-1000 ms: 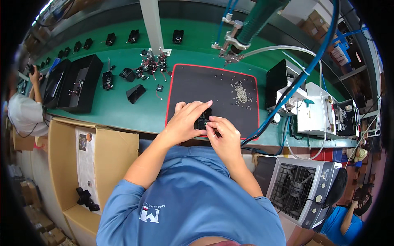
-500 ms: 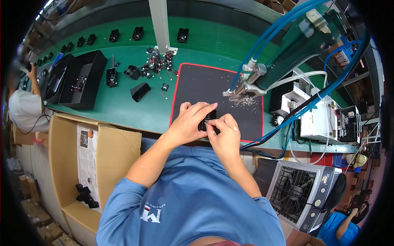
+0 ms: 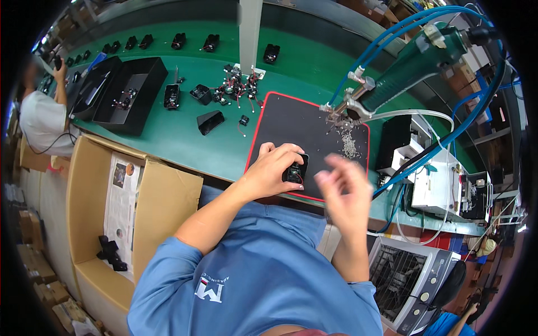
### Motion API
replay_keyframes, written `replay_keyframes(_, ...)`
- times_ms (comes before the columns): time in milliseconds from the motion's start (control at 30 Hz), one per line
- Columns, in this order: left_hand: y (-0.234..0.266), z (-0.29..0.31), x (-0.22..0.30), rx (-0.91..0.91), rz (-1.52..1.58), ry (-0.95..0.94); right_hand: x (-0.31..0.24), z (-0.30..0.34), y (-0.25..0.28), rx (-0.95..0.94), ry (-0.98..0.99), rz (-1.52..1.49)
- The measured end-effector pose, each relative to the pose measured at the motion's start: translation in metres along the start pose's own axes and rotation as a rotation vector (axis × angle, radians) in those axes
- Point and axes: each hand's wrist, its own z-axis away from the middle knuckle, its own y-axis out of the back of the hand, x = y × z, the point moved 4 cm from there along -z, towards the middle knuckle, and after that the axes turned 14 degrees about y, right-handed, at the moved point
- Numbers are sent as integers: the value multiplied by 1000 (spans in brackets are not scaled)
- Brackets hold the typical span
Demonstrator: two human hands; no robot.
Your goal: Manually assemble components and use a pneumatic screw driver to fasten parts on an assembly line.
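On the near part of the red-edged black mat (image 3: pixel 305 115), my left hand (image 3: pixel 274 172) closes round a small black plastic housing (image 3: pixel 297 168). The housing's open side faces up, and thin red and black wires show inside it. My right hand (image 3: pixel 347 187) is in the air to the right of the housing, blurred by motion. Its fingers look apart, and I see nothing in them. Beyond it lies a pile of small pale metal pieces (image 3: pixel 349 145). A green power tool (image 3: pixel 409 70) with blue hoses slants over the mat, its metal tip above the pile.
Left of the mat are a heap of wired parts (image 3: pixel 238 84), an empty black housing (image 3: pixel 210 122) and a black tray (image 3: pixel 126 117). Several housings stand along the green bench's back. A cardboard box (image 3: pixel 168 196) is at my left, machines (image 3: pixel 434 185) at the right. A co-worker (image 3: pixel 47 123) sits far left.
My right hand has left the housing and moved right, its fingers spreading. My left hand still holds the housing, now more in view. The whole view has shifted a little.
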Motion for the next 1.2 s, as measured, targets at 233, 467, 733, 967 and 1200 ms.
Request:
replay_keyframes(233, -19, 1, 2, 27, 20, -106, -32, -110, 56, 507, 411, -70)
replay_keyframes(467, -34, 0, 0, 58, 72, -74, 26, -183, 62, 479, 173, -515)
replay_keyframes(733, -32, -13, 1, 22, 71, -128, 3, -129, 33, 433, 269, -875)
replay_keyframes(967, 6, -7, -1, 78, -55, -13, -48, -97, -6, 328, 290, -819)
replay_keyframes(1200, -7, -12, 3, 42, -41, -25, -28, -79, -8, 324, 249, -694)
